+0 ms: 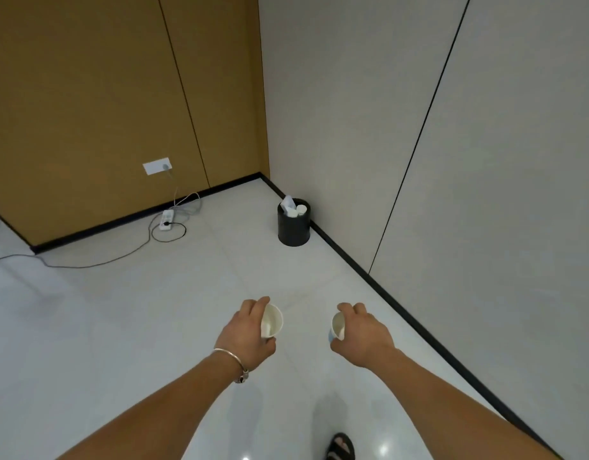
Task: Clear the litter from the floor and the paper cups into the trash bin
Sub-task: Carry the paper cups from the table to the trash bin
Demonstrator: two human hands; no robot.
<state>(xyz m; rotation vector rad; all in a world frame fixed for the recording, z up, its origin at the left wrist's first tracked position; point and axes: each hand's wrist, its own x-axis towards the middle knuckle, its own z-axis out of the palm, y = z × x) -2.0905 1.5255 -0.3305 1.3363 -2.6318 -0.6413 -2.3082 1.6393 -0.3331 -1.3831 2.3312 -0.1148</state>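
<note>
My left hand [248,332] grips a white paper cup [272,320], its mouth turned toward me and to the right. My right hand [363,332] grips a second white paper cup [338,326], mouth facing left. Both hands are held out low over the pale tiled floor. The black round trash bin [293,227] stands ahead near the room corner against the grey wall, well beyond both hands. Inside it I see white paper cups [299,210] and a crumpled pale wrapper [288,203].
A white power strip [166,220] with looping cables lies on the floor at the brown wall, left of the bin. A black baseboard [402,313] runs along the grey wall on my right. My sandalled foot [340,447] shows at the bottom.
</note>
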